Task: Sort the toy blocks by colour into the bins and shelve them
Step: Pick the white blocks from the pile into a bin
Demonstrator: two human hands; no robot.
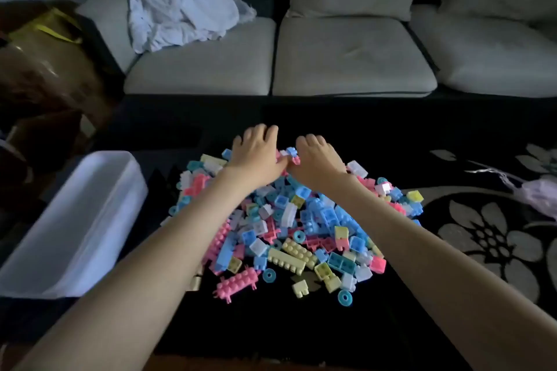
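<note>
A heap of pastel toy blocks (304, 220), blue, pink, yellow and white, lies on a dark rug. Both my arms reach over it to its far edge. My left hand (256, 150) rests palm down on the blocks there, fingers spread and curled over the far side. My right hand (316, 156) sits just beside it, thumbs nearly touching, fingers bent down behind the heap. A few pink and blue blocks (291, 154) show between the two hands. Whether either hand grips a block is hidden. A white plastic bin (78, 220) stands on the floor to the left of the heap, with nothing visible inside.
A grey sofa (346, 57) runs across the back, a crumpled white cloth (177, 3) on its left seat. A brown bag with yellow handles (45, 48) stands at the far left. The flower-patterned rug (488, 235) spreads right, with a pale plastic bag (539, 196) on it.
</note>
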